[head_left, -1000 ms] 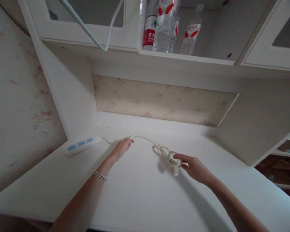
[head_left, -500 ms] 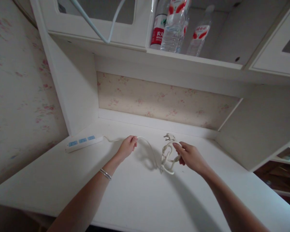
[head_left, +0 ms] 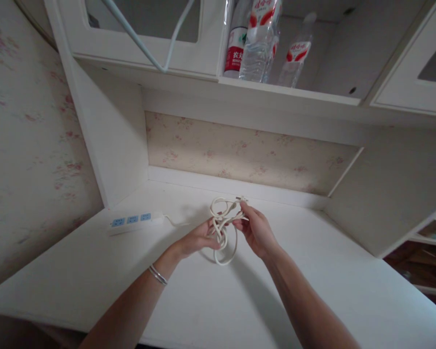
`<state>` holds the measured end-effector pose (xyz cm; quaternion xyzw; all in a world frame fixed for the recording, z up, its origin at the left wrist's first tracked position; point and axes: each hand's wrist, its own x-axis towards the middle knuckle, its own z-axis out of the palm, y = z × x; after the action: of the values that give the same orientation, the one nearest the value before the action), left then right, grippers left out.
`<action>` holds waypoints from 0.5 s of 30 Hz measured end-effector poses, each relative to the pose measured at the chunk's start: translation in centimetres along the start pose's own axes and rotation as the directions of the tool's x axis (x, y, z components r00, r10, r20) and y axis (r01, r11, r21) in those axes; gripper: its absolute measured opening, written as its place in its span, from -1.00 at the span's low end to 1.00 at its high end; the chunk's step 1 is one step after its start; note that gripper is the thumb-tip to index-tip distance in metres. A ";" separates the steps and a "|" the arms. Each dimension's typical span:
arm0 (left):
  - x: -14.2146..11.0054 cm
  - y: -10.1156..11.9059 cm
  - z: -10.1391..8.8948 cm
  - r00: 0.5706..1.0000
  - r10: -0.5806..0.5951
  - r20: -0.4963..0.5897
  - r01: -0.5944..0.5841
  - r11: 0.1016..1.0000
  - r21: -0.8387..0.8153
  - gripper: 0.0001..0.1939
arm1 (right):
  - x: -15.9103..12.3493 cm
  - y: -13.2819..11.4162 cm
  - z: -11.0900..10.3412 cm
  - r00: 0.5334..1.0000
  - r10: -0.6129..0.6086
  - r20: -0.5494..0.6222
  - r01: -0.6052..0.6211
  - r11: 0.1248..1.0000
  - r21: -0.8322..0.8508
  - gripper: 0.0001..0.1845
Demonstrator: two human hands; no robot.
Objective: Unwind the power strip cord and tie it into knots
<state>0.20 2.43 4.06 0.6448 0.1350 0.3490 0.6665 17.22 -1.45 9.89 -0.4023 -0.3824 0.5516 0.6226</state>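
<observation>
A tangled white power cord (head_left: 223,220) is held up between my two hands over the white desk. My left hand (head_left: 198,238) grips the loops from the left, thumb in front. On the right, my right hand (head_left: 254,225) pinches strands of the bundle, close below the plug (head_left: 241,198). One loop hangs down under the hands. The cord runs left to a white power strip (head_left: 132,223) with blue sockets, lying on the desk. Part of the cord is hidden behind my left hand.
The white desktop (head_left: 203,300) has a back panel and side walls. Above hangs a cabinet (head_left: 148,53) with plastic bottles (head_left: 256,43) on its open shelf. A pale blue cable (head_left: 134,36) dangles in front of the cabinet door. Shelves (head_left: 417,269) stand at the right.
My hands have come together: the right moved left with the coiled cord and plug, and the left now holds the loops too. The power strip has shifted slightly right.
</observation>
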 end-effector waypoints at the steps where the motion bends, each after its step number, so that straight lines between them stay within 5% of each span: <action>1: 0.0 0.0 0.2 1.000 -0.003 0.006 0.002 0.999 0.037 -0.33 | 0.1 0.0 0.2 1.000 -0.007 0.006 0.007 1.000 0.031 -0.71; 6: 0.4 -0.9 0.8 0.993 0.063 -0.101 -0.039 0.974 0.223 -0.28 | 1.2 -0.2 0.2 0.999 -0.042 -0.012 0.043 0.988 0.151 -0.75; 9: 0.5 -1.6 1.1 0.992 0.100 -0.078 -0.069 0.941 0.332 -0.33 | 2.4 0.0 -0.6 0.998 -0.057 -0.023 0.060 0.983 0.176 -0.79; 15: 0.5 -2.0 1.8 0.971 0.138 -0.197 -0.030 0.883 0.468 -0.62 | 4.1 1.8 -3.0 0.993 0.119 -0.001 -0.118 0.986 0.118 -0.76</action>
<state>2.33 1.53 2.54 0.7464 0.2603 0.4063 0.4584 19.75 2.49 7.20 -0.3889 -0.3221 0.6076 0.6131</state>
